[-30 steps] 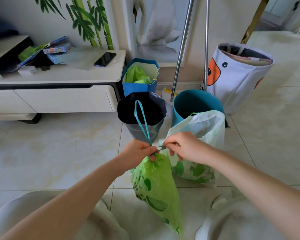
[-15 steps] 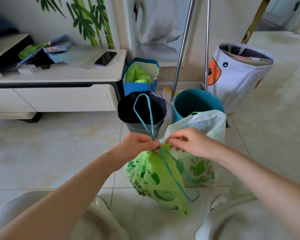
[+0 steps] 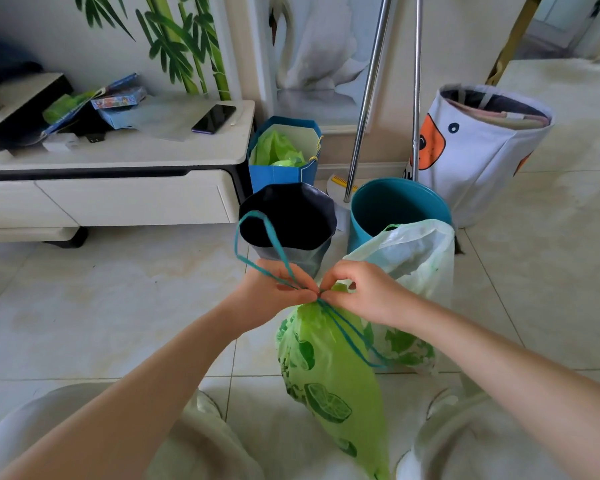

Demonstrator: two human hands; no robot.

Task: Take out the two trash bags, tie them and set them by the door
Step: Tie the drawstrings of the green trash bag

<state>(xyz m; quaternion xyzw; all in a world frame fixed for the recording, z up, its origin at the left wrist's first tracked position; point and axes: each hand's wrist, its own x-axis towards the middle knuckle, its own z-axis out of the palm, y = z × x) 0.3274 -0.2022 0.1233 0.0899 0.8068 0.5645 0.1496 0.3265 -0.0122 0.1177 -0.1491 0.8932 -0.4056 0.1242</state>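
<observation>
A green trash bag (image 3: 329, 372) with a lime print hangs in front of me, its neck gathered shut. My left hand (image 3: 278, 289) grips the neck and one teal drawstring loop (image 3: 257, 237), which arches up to the left. My right hand (image 3: 364, 289) pinches the drawstring at the neck, and a second loop (image 3: 357, 337) hangs down over the bag. Behind my right hand, a second pale green bag (image 3: 416, 258) stands open-topped on the floor.
A black-lined bin (image 3: 288, 220) and a teal bin (image 3: 395, 206) stand just beyond the bags. A blue paper bag (image 3: 281, 174), two metal poles (image 3: 368, 98) and a white fabric basket (image 3: 475, 150) line the wall. A white low cabinet (image 3: 118, 188) stands on the left.
The drawstring has been drawn into two loops: one now arches up left over my left hand, the other hangs right. My hands have come closer together at the bag's neck.
</observation>
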